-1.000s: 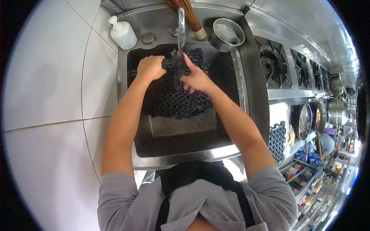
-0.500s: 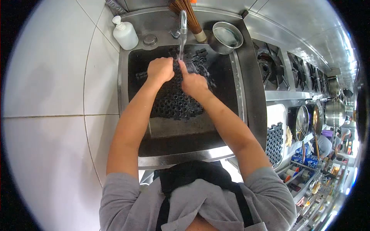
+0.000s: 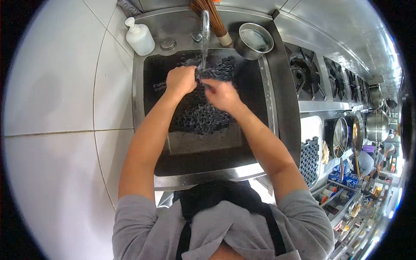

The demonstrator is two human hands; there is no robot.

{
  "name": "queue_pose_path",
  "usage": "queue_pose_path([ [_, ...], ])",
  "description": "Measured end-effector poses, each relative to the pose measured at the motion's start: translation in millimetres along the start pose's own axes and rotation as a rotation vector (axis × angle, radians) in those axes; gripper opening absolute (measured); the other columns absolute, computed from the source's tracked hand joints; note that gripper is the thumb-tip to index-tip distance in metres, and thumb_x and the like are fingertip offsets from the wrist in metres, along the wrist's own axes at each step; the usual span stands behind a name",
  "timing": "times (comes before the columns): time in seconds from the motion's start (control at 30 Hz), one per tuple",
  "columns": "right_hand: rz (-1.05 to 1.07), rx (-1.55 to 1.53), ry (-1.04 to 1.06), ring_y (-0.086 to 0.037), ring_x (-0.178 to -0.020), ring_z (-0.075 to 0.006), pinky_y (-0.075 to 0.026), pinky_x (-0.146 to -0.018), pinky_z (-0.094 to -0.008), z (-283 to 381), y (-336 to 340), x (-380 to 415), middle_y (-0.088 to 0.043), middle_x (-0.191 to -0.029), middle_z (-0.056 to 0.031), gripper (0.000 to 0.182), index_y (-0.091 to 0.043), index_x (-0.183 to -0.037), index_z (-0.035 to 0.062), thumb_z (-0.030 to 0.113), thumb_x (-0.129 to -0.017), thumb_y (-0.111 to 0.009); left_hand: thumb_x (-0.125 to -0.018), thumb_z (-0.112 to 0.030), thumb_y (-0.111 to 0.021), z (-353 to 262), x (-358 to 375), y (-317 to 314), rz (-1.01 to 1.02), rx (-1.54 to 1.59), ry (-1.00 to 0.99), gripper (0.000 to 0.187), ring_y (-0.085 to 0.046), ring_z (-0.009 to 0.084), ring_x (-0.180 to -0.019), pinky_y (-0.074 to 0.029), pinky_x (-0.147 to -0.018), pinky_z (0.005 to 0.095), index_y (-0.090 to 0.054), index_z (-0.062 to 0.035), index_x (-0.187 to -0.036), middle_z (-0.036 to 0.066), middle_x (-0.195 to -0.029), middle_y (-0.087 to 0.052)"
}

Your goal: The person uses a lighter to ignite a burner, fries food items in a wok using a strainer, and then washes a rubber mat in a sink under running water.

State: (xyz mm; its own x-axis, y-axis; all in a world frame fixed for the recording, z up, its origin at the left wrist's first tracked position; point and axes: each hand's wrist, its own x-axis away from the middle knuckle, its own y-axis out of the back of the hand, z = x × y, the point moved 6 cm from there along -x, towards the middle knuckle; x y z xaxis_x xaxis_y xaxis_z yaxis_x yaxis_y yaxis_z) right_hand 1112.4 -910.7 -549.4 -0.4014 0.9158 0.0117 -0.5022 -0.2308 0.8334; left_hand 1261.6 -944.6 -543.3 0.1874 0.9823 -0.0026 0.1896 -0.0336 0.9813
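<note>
A black rubber mat with round holes lies wet and bunched up in the sink. Water runs from the faucet onto its far part. My left hand is closed on the mat near the stream, its fingertips partly hidden. Just to the right, my right hand is over the mat, with a finger stretched toward my left hand. Motion blurs its fingers, so I cannot make out whether it grips anything.
A white pump bottle stands at the back left, beside a round drain cap. Behind the faucet leans a bamboo brush. A metal bowl sits at the back right corner. Gas burners and another holed mat are to the right.
My right hand has shifted slightly right and toward me, its pointing finger swinging from upward to leftward. The left hand stays nearly in place. The mat has flexed a little, and water splashes wider.
</note>
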Motion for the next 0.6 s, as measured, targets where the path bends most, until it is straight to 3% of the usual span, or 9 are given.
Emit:
queue_pose_path([
  [0.03,-0.138,0.027,0.067,-0.069,-0.089,-0.0416,-0.056,-0.077,-0.0474,2.2,13.8,-0.3,-0.070,-0.097,-0.0244,0.063,-0.051,-0.141,0.0177,0.015,-0.081,-0.066,-0.074,-0.016,-0.073,-5.0,1.4,1.9,-0.005,0.016,-0.004,0.023,-0.072,0.0362,-0.087,-0.057,-0.075,0.0461,-0.070,-0.0059,-0.094,0.018,-0.090,-0.073],
  [0.1,-0.383,0.197,0.222,-0.056,-0.117,-0.0292,-0.044,-0.103,-0.0428,13.9,44.7,1.7,-0.062,-0.116,-0.0121,0.049,-0.063,-0.125,0.0169,0.016,-0.078,-0.074,-0.073,-0.017,-0.075,-16.5,1.9,-0.7,0.034,0.013,-0.018,0.028,-0.071,0.0367,-0.088,-0.057,-0.076,0.0461,-0.068,-0.0053,-0.098,0.018,-0.091,-0.073],
  [0.17,-0.397,0.332,0.340,-0.052,-0.120,-0.0277,-0.032,-0.112,-0.0483,9.7,36.2,-5.2,-0.061,-0.116,-0.0096,0.045,-0.066,-0.121,0.0161,0.023,-0.078,-0.078,-0.073,-0.017,-0.077,-24.1,3.8,-1.1,0.070,0.003,-0.036,0.034,-0.071,0.0371,-0.089,-0.056,-0.077,0.0460,-0.066,-0.0046,-0.103,0.019,-0.092,-0.072],
  [0.3,-0.174,0.236,0.254,-0.052,-0.120,-0.0287,-0.028,-0.113,-0.0529,-39.2,19.6,-19.3,-0.062,-0.117,-0.0070,0.044,-0.068,-0.119,0.0184,0.029,-0.078,-0.079,-0.070,-0.027,-0.087,3.8,28.1,28.0,-0.011,0.216,0.009,0.066,-0.068,0.0361,-0.103,-0.053,-0.085,0.0454,-0.054,-0.0108,-0.124,0.014,-0.110,-0.071],
  [0.37,-0.229,0.223,0.183,-0.053,-0.120,-0.0278,-0.028,-0.112,-0.0552,-52.3,23.8,-15.7,-0.062,-0.117,-0.0044,0.038,-0.070,-0.115,0.0199,0.029,-0.079,-0.078,-0.066,-0.029,-0.088,49.2,44.5,14.5,-0.014,0.311,0.038,0.065,-0.068,0.0381,-0.100,-0.053,-0.085,0.0458,-0.058,-0.0056,-0.118,0.020,-0.107,-0.071],
  [0.43,-0.170,0.195,0.140,-0.050,-0.123,-0.0301,-0.026,-0.113,-0.0585,-50.7,20.1,-11.9,-0.060,-0.123,-0.0074,0.046,-0.066,-0.124,0.0228,0.024,-0.080,-0.077,-0.068,-0.023,-0.088,72.9,55.7,-28.0,0.088,0.445,0.142,0.057,-0.070,0.0314,-0.097,-0.054,-0.084,0.0390,-0.063,-0.0034,-0.114,0.017,-0.105,-0.072],
  [0.5,-0.327,0.329,0.229,-0.044,-0.129,-0.0345,-0.025,-0.113,-0.0613,-16.7,27.7,-2.9,-0.052,-0.133,-0.0125,0.060,-0.057,-0.137,0.0250,0.015,-0.080,-0.074,-0.074,-0.013,-0.085,90.6,52.9,-78.1,0.003,1.013,0.153,0.047,-0.071,0.0221,-0.093,-0.053,-0.083,0.0333,-0.064,-0.0013,-0.114,0.015,-0.101,-0.073],
  [0.53,-0.250,0.306,0.187,-0.035,-0.138,-0.0390,-0.023,-0.114,-0.0636,-9.0,21.0,-0.8,-0.039,-0.147,-0.0189,0.066,-0.050,-0.144,0.0285,0.010,-0.082,-0.066,-0.078,-0.007,-0.082,80.2,54.7,-70.6,-0.046,1.032,0.153,0.043,-0.069,0.0159,-0.091,-0.052,-0.082,0.0306,-0.063,0.0002,-0.116,0.014,-0.098,-0.073],
  [0.6,-0.315,0.432,0.144,-0.033,-0.140,-0.0379,-0.023,-0.114,-0.0630,8.7,14.3,0.2,-0.035,-0.151,-0.0194,0.066,-0.052,-0.142,0.0283,0.014,-0.081,-0.069,-0.078,-0.008,-0.082,75.2,49.2,-74.4,-0.073,1.016,0.143,0.044,-0.070,0.0173,-0.091,-0.052,-0.082,0.0315,-0.062,0.0005,-0.116,0.014,-0.099,-0.073],
])
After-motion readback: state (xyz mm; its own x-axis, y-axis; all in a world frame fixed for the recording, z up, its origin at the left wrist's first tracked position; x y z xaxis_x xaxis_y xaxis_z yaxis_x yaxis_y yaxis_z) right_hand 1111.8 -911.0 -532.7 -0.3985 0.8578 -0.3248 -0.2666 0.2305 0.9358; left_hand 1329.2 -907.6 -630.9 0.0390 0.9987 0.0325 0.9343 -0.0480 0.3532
